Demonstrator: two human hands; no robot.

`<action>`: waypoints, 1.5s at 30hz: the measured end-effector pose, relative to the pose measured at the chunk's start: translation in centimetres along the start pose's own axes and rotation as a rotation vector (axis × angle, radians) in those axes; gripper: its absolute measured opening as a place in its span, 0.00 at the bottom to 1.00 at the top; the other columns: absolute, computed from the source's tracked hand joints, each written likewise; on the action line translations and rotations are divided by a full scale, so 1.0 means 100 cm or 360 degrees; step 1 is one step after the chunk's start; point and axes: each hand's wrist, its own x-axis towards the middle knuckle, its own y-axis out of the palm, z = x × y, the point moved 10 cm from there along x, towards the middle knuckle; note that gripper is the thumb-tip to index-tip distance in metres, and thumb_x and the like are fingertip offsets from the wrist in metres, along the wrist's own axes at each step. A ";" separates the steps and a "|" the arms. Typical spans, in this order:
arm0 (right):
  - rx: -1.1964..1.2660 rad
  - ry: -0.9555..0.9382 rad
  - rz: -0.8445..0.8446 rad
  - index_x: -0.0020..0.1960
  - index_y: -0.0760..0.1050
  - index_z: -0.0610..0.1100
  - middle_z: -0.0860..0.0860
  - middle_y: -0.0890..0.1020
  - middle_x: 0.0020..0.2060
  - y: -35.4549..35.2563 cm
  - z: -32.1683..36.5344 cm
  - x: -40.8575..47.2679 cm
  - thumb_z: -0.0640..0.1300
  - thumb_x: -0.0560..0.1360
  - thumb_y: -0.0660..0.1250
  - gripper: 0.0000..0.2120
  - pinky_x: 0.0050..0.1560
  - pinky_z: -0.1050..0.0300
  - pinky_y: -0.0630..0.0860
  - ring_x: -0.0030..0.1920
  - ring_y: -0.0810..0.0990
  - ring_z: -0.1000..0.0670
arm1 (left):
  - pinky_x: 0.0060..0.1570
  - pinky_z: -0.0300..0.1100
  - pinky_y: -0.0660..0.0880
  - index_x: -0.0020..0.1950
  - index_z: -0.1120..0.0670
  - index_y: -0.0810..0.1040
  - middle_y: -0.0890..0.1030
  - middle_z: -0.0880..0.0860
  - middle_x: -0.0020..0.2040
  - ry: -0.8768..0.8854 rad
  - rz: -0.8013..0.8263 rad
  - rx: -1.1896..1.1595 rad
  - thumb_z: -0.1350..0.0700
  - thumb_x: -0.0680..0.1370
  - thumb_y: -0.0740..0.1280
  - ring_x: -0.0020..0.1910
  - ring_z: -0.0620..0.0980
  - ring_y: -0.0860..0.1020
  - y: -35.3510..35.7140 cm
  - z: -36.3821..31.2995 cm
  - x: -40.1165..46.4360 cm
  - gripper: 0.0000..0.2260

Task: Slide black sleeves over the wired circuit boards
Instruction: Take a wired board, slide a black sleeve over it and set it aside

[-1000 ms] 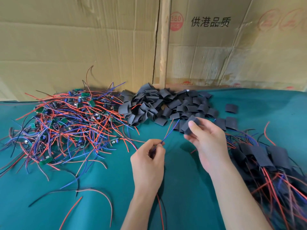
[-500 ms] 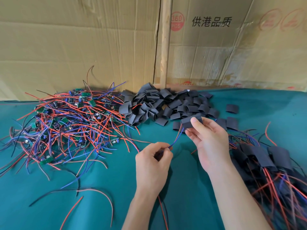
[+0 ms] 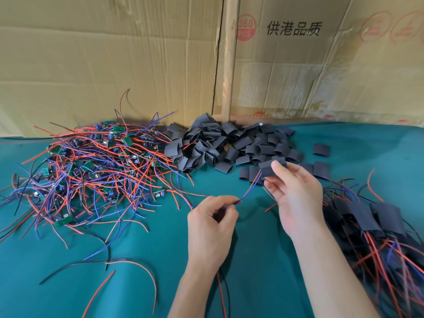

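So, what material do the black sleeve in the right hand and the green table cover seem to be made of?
The short black tubular sleeve pinched in the right hand looks like thin matte plastic or rubber, perhaps heat-shrink tubing: it lies flattened and shows creased edges. The teal-green table cover looks like felt or similar cloth: dull, no shine, soft shadows.

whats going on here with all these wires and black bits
A person is sleeving wired circuit boards at a green table. The right hand pinches a black sleeve, and the left hand pinches the red and blue wires that run up into it. Unsleeved boards are heaped on the left, loose sleeves in the middle, and finished pieces on the right.
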 end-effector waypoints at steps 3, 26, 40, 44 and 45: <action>-0.0003 0.0027 0.0021 0.42 0.78 0.45 0.48 0.85 0.34 0.001 0.000 0.000 0.36 0.77 0.73 0.08 0.39 0.58 0.79 0.36 0.80 0.48 | 0.36 0.28 0.67 0.42 0.47 0.86 0.79 0.42 0.34 0.0010 0.0002 0.0035 0.65 0.74 0.70 0.33 0.42 0.75 0.001 -0.001 0.000 0.13; -0.0914 0.0148 0.1000 0.43 0.84 0.43 0.47 0.79 0.33 0.072 -0.047 -0.046 0.51 0.64 0.78 0.13 0.35 0.57 0.71 0.33 0.75 0.50 | 0.43 0.37 0.76 0.66 0.44 0.68 0.76 0.41 0.55 -0.0262 0.0181 -0.0394 0.60 0.68 0.57 0.43 0.43 0.78 0.008 0.006 -0.003 0.27; -0.0473 -0.0003 0.0418 0.40 0.85 0.41 0.48 0.85 0.34 0.034 -0.016 -0.012 0.36 0.72 0.76 0.03 0.29 0.63 0.73 0.34 0.79 0.51 | 0.40 0.46 0.81 0.49 0.50 0.82 0.85 0.51 0.39 -0.0322 0.0274 -0.0266 0.54 0.76 0.70 0.35 0.48 0.81 0.016 0.012 -0.001 0.03; -0.0433 0.0029 0.0362 0.40 0.85 0.42 0.49 0.84 0.34 0.029 -0.017 -0.009 0.38 0.72 0.77 0.03 0.28 0.62 0.72 0.31 0.78 0.52 | 0.38 0.40 0.79 0.47 0.54 0.84 0.85 0.52 0.39 -0.0351 0.0259 -0.0399 0.59 0.76 0.75 0.36 0.47 0.81 0.013 0.015 0.000 0.02; -0.0451 0.0035 0.0366 0.39 0.85 0.43 0.49 0.84 0.34 0.029 -0.018 -0.009 0.38 0.72 0.77 0.04 0.28 0.62 0.72 0.31 0.78 0.52 | 0.41 0.39 0.79 0.48 0.55 0.84 0.85 0.53 0.41 -0.0355 0.0249 -0.0431 0.61 0.75 0.76 0.38 0.47 0.81 0.011 0.015 0.001 0.04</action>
